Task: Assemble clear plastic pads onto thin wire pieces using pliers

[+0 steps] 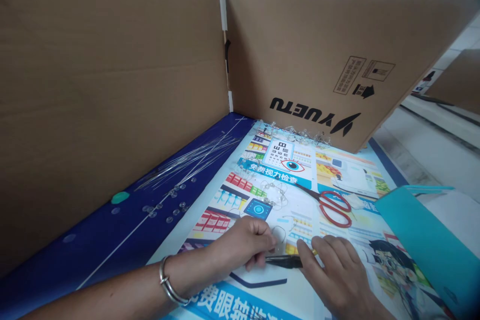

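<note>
My right hand (335, 270) is closed around a pair of pliers (284, 261) with dark jaws and a bit of yellow handle showing. The jaws point left, towards the fingertips of my left hand (252, 241). Those fingers are pinched together on a thin wire (279, 233), which curves up in a small loop beside them. Whether the jaws grip the wire is too fine to make out. Red-handled scissors (335, 208) lie on the printed sheet (210, 246) beyond my right hand. A loose ring of clear beads on wire (274, 195) rests just beyond my left hand.
Cardboard walls (112, 75) stand at the left and back. A bundle of straight wires (195, 160), loose clear beads (170, 219) and a green oval piece (120, 197) lie on the blue surface. More beaded wire (300, 136) lines the back edge. A turquoise folder (423, 240) is at right.
</note>
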Motion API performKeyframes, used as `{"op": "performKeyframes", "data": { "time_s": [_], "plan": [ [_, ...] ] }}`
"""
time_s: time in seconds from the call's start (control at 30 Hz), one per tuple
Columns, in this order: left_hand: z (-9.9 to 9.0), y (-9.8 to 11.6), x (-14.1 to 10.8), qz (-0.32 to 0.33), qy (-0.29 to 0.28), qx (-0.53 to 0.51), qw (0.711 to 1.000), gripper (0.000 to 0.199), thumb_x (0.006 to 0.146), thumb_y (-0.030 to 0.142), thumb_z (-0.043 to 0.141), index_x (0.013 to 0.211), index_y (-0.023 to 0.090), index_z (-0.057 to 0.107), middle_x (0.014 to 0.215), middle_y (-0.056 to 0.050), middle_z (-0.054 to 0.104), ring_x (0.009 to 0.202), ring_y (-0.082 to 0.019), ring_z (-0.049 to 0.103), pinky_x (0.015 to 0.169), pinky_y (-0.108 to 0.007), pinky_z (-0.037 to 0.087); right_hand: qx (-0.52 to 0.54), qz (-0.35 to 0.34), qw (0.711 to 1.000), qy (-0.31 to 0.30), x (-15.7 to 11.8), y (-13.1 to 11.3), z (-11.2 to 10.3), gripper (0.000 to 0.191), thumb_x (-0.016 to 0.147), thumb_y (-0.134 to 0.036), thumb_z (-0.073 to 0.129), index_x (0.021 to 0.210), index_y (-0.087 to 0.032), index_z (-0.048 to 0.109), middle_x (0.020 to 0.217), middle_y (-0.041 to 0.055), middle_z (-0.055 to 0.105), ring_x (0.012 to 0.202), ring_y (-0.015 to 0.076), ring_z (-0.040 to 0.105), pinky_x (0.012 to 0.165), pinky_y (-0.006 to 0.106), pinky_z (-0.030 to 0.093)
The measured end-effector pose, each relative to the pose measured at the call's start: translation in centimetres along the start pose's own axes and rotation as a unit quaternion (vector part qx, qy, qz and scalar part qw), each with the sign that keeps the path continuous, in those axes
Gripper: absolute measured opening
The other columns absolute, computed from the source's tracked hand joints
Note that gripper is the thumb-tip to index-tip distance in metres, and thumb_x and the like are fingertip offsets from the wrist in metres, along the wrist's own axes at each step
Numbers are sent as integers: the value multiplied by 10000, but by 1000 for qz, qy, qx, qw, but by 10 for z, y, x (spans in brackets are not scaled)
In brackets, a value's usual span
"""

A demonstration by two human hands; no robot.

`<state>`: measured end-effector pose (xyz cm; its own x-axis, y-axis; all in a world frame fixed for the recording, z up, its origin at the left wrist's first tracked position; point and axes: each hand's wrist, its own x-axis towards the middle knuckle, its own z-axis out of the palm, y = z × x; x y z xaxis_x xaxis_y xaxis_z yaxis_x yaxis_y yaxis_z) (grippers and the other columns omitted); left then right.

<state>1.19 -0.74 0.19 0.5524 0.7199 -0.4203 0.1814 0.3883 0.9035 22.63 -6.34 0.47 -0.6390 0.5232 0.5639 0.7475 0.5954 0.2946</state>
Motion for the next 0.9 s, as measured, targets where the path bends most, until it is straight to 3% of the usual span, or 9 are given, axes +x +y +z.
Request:
{"op": "performKeyframes", "data": {
  "time_s": [0.6, 0.9],
  "plan": [
    [2, -2, 0, -17, -14, -16, 1000, 255, 725, 383, 582, 619, 153, 550, 414, 59, 492, 309, -43, 326, 355, -183, 233, 3, -8, 1000, 7, 5, 0, -5, 202, 826, -128, 495, 991, -160, 607, 872, 90, 612, 839, 236, 513, 724, 398, 391],
    [5, 0, -3, -32, -19, -57, 998, 233, 686, 368, 602, 614, 163, 518, 393, 74, 458, 308, -39, 283, 356, -190, 187, 9, 26, 1000, 6, -2, -1, 2, 215, 809, -140, 523, 1003, -175, 607, 887, 92, 608, 852, 240, 518, 746, 407, 387]
  ]
}}
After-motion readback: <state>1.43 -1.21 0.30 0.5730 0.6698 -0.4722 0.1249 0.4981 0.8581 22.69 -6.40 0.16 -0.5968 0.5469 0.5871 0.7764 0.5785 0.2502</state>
